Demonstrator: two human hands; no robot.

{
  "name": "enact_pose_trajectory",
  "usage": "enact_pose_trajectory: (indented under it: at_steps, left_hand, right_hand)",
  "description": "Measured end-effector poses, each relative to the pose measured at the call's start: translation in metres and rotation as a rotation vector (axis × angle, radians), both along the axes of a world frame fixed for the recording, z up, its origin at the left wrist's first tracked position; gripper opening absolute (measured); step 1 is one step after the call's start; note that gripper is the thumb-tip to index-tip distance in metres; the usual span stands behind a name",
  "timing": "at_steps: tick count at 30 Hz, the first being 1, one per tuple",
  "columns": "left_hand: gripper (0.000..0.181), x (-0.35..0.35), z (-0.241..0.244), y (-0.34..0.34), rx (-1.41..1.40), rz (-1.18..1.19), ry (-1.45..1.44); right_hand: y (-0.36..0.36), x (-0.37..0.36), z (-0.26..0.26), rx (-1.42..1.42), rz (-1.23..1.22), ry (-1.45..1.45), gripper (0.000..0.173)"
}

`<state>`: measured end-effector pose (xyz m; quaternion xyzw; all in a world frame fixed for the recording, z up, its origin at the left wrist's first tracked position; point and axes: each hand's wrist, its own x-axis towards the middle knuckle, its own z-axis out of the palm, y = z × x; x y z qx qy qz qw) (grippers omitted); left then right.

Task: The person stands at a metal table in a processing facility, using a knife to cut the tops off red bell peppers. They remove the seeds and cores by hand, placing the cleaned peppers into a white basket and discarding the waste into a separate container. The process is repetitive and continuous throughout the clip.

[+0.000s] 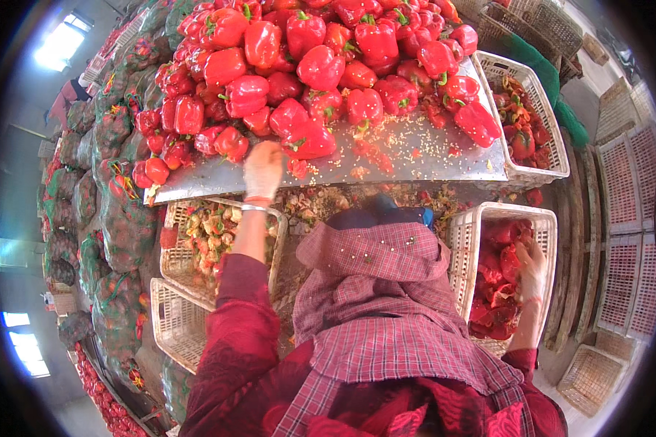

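A large heap of whole red bell peppers (321,68) covers the back of a sloping metal table (432,155), with pale seeds scattered along its front. My left hand (263,164), blurred and wearing a bracelet, is at the front edge of the table beside a red bell pepper (310,139). Its fingertips are hard to make out. Low on my right, my right hand (531,267) reaches into a white plastic crate (464,257) of opened red pepper pieces (492,295). Its fingers are against the pieces, and whether they grip one is unclear.
Left of my knees stands a crate of pepper cores (210,232), with another plastic crate (180,322) nearer me. A further crate (530,114) of pepper scraps adjoins the table's right end. Filled mesh sacks (123,218) are stacked leftward; wooden slats (568,235) lie rightward.
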<state>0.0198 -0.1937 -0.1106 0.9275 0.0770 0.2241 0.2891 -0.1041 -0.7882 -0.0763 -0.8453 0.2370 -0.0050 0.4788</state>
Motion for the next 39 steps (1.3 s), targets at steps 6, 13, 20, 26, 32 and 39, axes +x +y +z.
enact_pose_trajectory:
  at_steps: [6, 13, 20, 26, 32, 39]
  left_hand:
    - [0.022, -0.08, 0.03, 0.086, -0.281, 0.36, 0.328]
    - [0.029, -0.065, 0.044, -0.032, 0.286, 0.11, 0.004]
    - [0.03, -0.017, 0.014, -0.165, 0.141, -0.533, -0.04]
    - [0.052, 0.06, -0.046, -0.248, 0.562, -0.753, -0.213]
    - [0.053, 0.034, -0.033, -0.212, 0.551, -0.523, -0.012]
    - [0.049, -0.032, -0.035, -0.112, 0.467, -0.298, 0.014]
  right_hand:
    - [0.055, 0.04, -0.001, 0.264, 0.134, 0.121, 0.03]
    - [0.094, 0.057, 0.018, 0.361, 0.232, 0.12, 0.03]
    - [0.126, 0.066, 0.04, 0.34, 0.294, 0.114, 0.036]
    - [0.095, 0.059, 0.021, 0.22, 0.262, 0.091, 0.037]
    - [0.052, 0.024, 0.013, 0.321, -0.015, 0.096, 0.026]
    - [0.093, 0.045, 0.037, 0.474, 0.032, 0.132, 0.027]
